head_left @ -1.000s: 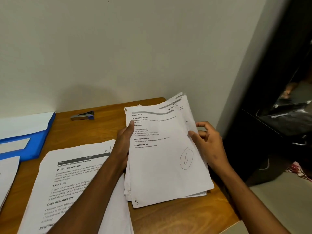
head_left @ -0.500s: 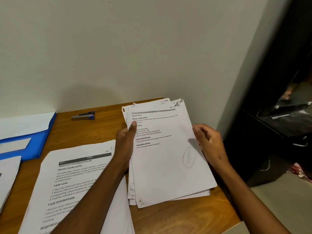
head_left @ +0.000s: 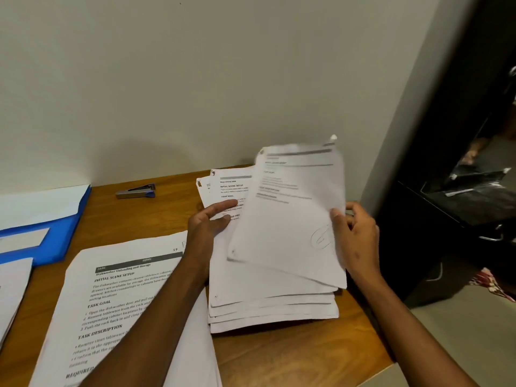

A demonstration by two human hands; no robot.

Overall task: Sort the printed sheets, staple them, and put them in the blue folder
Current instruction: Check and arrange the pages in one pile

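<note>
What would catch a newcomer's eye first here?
The right hand lifting a blurred top sheet off the stack at the desk's right end, with the left hand pressing the pages beneath. Then the stapler by the wall and the blue folder at far left.

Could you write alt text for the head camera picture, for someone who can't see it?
A person's right hand lifts the top sheet off a stack of printed sheets at a wooden desk's right edge, while the left hand holds the stack down. Another printed pile lies to the left; a stapler and blue folder sit farther back.
</note>
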